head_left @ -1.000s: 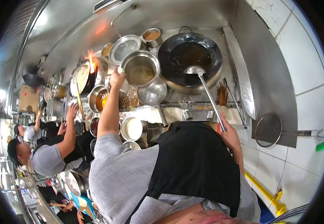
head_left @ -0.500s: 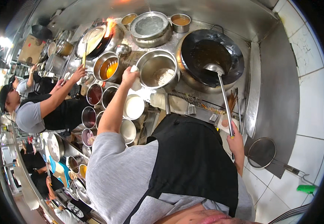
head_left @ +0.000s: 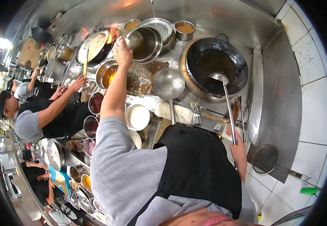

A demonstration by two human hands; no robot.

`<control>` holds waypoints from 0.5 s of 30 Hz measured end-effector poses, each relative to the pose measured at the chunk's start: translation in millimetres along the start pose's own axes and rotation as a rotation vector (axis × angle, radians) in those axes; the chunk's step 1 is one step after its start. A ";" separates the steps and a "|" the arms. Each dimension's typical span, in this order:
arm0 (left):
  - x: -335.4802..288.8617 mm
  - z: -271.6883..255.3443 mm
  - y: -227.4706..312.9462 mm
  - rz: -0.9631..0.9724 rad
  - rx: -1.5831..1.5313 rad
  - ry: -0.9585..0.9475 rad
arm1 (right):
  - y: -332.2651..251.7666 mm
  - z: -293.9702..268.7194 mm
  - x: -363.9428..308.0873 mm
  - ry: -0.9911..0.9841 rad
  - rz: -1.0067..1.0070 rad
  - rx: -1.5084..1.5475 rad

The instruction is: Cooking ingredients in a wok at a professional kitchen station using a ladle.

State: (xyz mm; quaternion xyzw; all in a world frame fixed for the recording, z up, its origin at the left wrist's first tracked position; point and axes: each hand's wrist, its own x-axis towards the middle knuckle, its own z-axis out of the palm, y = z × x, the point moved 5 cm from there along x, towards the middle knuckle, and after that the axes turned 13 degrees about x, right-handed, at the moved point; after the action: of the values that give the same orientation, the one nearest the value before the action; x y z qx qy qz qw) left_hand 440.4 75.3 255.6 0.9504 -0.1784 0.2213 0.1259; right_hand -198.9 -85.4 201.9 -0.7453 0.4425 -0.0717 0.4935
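Observation:
My left hand (head_left: 122,54) reaches far forward and is closed on the rim of a steel pot (head_left: 158,44). The pot is tilted and partly overlaps a round water-filled basin (head_left: 166,25) behind it. Low at the right, my right hand (head_left: 238,150) is wrapped round the long handle of a ladle (head_left: 228,101). Its bowl rests inside a black wok (head_left: 242,71) that holds dark liquid. Between the pot and my apron, a perforated strainer (head_left: 168,83) lies with its handle toward me.
Several sauce pots, one with white contents (head_left: 137,116), stand left of me. A co-worker (head_left: 39,116) holds a wire skimmer (head_left: 95,43) over a flaming wok. A small pot of brown liquid (head_left: 184,30) stands at the back. A mesh strainer (head_left: 266,159) hangs at the right.
My left hand has carried the steel pot forward and left, off the perforated strainer, which now shows. My right hand and ladle have hardly moved.

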 end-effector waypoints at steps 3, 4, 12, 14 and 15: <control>21.7 27.9 1.4 0.098 0.031 0.170 | -4.6 10.2 -3.0 0.030 -0.022 -0.002; 25.5 40.0 0.4 0.115 0.073 0.190 | -8.1 14.1 -2.7 0.027 -0.019 0.007; 14.2 85.5 50.7 0.433 0.256 0.115 | -13.7 33.1 -9.3 0.092 -0.002 0.050; 20.7 89.4 51.8 0.447 0.250 0.125 | -26.5 35.9 -8.4 0.083 0.046 0.068; 23.4 90.3 54.6 0.460 0.245 0.145 | -28.5 36.8 -7.9 0.079 0.085 0.089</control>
State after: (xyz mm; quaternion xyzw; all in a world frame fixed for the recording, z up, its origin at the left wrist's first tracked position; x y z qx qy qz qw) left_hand 472.5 -9.5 196.7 0.8746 -0.3522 0.3317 -0.0310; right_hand -166.9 -51.4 208.9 -0.6996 0.4895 -0.0997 0.5110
